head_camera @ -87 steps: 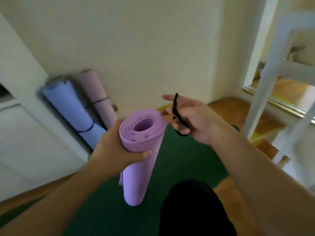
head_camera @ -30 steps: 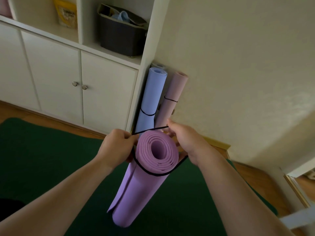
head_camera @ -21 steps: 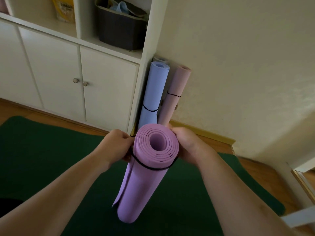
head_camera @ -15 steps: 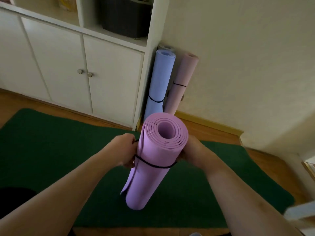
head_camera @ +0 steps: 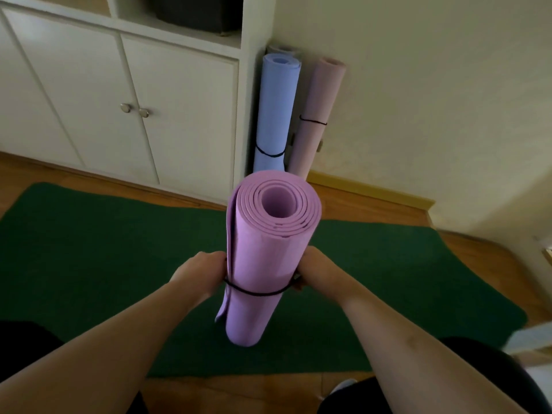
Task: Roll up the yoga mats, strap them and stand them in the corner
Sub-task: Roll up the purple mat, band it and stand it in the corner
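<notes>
I held the rolled mat [head_camera: 263,264] upright, my left hand [head_camera: 203,274] and right hand [head_camera: 313,270] both gripping its sides at the strap [head_camera: 254,292].

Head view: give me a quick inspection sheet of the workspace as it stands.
Surface: green floor mat flat on a wooden floor.
Job's things: purple rolled mat held upright, black strap around its lower part; blue rolled mat and pink rolled mat strapped, standing in the corner.
Clutter: nothing seen.
Hands: left hand and right hand grip the purple mat at the strap.
Cables: nothing seen.
Surroundings: white cabinet with a dark bin on its shelf; cream wall.
</notes>
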Action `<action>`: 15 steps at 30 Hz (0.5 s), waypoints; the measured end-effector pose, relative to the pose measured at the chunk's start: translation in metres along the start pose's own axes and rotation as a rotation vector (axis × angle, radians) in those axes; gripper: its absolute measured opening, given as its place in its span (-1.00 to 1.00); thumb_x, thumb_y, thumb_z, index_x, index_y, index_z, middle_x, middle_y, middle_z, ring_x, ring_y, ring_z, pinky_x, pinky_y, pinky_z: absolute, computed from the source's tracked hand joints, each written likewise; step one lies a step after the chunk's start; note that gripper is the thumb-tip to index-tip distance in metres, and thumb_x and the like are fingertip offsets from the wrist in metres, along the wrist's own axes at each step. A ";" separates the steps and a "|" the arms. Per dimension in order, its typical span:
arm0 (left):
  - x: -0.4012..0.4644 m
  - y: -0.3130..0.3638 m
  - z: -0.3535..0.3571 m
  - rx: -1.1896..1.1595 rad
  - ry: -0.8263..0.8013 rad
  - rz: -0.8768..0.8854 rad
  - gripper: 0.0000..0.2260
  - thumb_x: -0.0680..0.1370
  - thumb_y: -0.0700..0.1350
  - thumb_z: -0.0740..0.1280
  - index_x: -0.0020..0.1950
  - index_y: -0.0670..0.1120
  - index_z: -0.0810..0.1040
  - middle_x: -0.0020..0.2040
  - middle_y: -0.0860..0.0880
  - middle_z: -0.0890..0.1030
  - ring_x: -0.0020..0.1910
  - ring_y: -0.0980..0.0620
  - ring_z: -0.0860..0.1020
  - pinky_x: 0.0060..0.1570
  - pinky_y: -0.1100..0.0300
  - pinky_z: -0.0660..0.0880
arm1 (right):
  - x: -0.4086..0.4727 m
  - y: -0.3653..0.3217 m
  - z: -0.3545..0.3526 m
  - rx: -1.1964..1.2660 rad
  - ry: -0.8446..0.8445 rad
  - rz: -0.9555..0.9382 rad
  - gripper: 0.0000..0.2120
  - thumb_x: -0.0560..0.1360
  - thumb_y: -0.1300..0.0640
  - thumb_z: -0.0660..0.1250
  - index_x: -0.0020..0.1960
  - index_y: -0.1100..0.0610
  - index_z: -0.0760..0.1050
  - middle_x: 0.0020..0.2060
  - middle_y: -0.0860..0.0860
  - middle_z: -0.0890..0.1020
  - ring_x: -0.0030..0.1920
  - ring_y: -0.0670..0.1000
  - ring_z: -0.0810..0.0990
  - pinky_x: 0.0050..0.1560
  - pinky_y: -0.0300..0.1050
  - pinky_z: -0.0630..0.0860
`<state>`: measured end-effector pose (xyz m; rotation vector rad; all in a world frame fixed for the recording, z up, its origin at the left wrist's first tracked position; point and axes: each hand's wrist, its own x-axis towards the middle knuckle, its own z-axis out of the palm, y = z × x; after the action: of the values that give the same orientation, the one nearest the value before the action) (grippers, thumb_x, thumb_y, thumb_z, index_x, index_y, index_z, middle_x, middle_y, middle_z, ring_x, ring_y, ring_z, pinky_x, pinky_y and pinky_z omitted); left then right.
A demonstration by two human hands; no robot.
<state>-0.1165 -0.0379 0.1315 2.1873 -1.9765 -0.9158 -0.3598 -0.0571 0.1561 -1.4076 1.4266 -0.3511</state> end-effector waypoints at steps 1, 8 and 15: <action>0.002 -0.002 0.003 -0.034 -0.019 -0.022 -0.84 0.58 -0.32 0.28 0.09 -0.11 0.52 0.07 -0.11 0.67 0.07 -0.17 0.67 0.06 -0.02 0.62 | 0.001 0.004 0.002 0.023 0.019 -0.013 -0.68 0.68 0.28 0.14 -0.04 0.27 0.66 -0.17 0.19 0.73 -0.31 0.20 0.62 -0.20 -0.03 0.62; 0.017 -0.018 0.010 -0.748 -0.154 -0.295 -0.78 0.59 -0.31 0.21 -0.03 -0.30 0.66 -0.22 -0.26 0.72 -0.30 -0.19 0.71 -0.25 0.01 0.67 | 0.009 0.029 0.004 0.363 0.016 0.021 -0.71 0.56 0.35 0.42 0.26 0.17 0.67 0.11 0.15 0.75 0.09 0.21 0.75 0.03 0.21 0.72; 0.018 -0.003 0.012 -1.027 -0.120 -0.297 -0.78 0.61 -0.29 0.23 -0.04 -0.34 0.65 -0.11 -0.38 0.68 -0.12 -0.29 0.69 0.10 -0.24 0.66 | 0.025 0.014 0.011 0.582 0.059 0.216 -0.73 0.57 0.41 0.21 0.12 0.47 0.63 0.07 0.36 0.71 0.10 0.32 0.73 0.05 0.19 0.72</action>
<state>-0.1192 -0.0498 0.1129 1.7825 -0.8159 -1.6313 -0.3528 -0.0702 0.1292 -0.7721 1.3613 -0.6133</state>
